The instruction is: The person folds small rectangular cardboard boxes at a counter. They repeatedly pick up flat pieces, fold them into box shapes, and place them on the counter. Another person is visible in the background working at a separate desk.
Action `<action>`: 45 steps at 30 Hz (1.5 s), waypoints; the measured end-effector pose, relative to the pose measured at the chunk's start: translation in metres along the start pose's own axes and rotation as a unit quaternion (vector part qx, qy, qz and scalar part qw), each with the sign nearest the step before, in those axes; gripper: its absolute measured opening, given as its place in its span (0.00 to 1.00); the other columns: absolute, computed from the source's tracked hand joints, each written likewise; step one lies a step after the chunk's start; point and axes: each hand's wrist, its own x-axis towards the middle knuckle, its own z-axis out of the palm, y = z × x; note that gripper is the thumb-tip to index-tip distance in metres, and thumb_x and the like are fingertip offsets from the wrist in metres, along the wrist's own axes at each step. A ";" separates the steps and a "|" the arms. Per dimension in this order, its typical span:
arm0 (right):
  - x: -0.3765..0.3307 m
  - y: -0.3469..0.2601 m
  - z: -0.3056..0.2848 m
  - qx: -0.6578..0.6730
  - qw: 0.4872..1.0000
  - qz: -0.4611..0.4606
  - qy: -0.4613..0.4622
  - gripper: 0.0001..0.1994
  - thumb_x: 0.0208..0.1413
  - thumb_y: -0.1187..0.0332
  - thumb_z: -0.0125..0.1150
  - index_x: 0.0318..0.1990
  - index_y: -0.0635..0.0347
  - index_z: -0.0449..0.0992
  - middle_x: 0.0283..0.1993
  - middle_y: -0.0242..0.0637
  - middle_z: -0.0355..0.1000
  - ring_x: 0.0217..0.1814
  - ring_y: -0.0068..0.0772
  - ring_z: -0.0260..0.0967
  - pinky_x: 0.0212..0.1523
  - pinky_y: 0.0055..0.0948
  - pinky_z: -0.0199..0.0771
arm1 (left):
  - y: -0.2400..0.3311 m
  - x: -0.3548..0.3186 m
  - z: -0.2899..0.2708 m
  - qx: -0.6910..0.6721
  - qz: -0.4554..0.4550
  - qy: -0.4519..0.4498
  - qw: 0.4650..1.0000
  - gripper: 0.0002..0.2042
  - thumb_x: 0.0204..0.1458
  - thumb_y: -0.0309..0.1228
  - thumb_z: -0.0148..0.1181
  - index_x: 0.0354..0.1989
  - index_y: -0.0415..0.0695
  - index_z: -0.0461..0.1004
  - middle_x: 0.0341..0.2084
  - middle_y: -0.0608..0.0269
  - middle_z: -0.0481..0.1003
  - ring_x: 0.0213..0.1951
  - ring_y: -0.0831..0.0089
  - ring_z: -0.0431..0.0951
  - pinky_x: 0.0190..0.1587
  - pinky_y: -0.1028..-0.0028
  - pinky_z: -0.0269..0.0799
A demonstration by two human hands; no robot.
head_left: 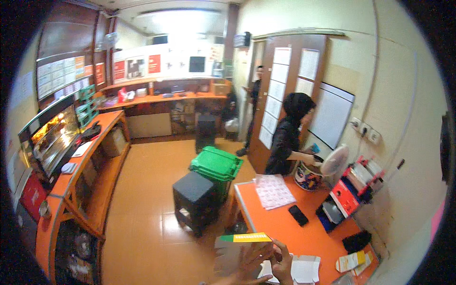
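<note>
Holding a grey carton (230, 256) with a green and yellow edge, we have it beside the near part of the orange table (277, 227). The fingers of our right hand (282, 262) pinch its right edge; our left hand (254, 260) is blurred against it, so we cannot tell how its fingers stand. White card (308, 267) lies near our right hand. Farther along, a black phone (298, 215) lies near a patterned sheet (274, 191).
</note>
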 end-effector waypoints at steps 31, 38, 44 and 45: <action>-0.027 -0.063 0.026 -0.142 0.961 -0.209 0.108 0.17 0.52 0.82 0.59 0.49 0.58 0.79 0.40 0.47 0.76 0.42 0.52 0.75 0.43 0.41 0.75 | -0.064 -0.007 -0.032 -0.004 -0.199 0.048 0.979 0.09 0.53 0.26 0.68 0.39 0.36 0.80 0.34 0.57 0.81 0.38 0.70 0.79 0.40 0.72 0.76; -0.030 -0.064 0.020 -0.130 0.967 -0.131 0.177 0.08 0.50 0.79 0.64 0.38 0.61 0.76 0.35 0.47 0.75 0.40 0.53 0.75 0.44 0.41 0.76 | -0.059 -0.012 -0.020 -0.058 -0.208 0.001 0.976 0.10 0.51 0.23 0.64 0.41 0.32 0.79 0.34 0.56 0.81 0.36 0.69 0.80 0.41 0.71 0.76; -0.026 -0.062 0.003 -0.161 0.965 -0.207 0.016 0.13 0.50 0.70 0.69 0.43 0.61 0.77 0.49 0.49 0.73 0.54 0.55 0.71 0.55 0.46 0.72 | -0.010 -0.003 -0.010 -0.128 -0.218 0.050 0.966 0.11 0.54 0.26 0.65 0.44 0.34 0.78 0.36 0.59 0.80 0.37 0.70 0.80 0.39 0.72 0.76; -0.027 -0.061 0.003 -0.187 0.958 -0.216 0.001 0.14 0.50 0.68 0.70 0.44 0.60 0.77 0.53 0.50 0.72 0.57 0.56 0.69 0.57 0.48 0.71 | -0.010 -0.003 -0.010 -0.131 -0.200 0.074 0.968 0.12 0.55 0.26 0.65 0.45 0.34 0.77 0.38 0.60 0.80 0.38 0.71 0.80 0.39 0.72 0.76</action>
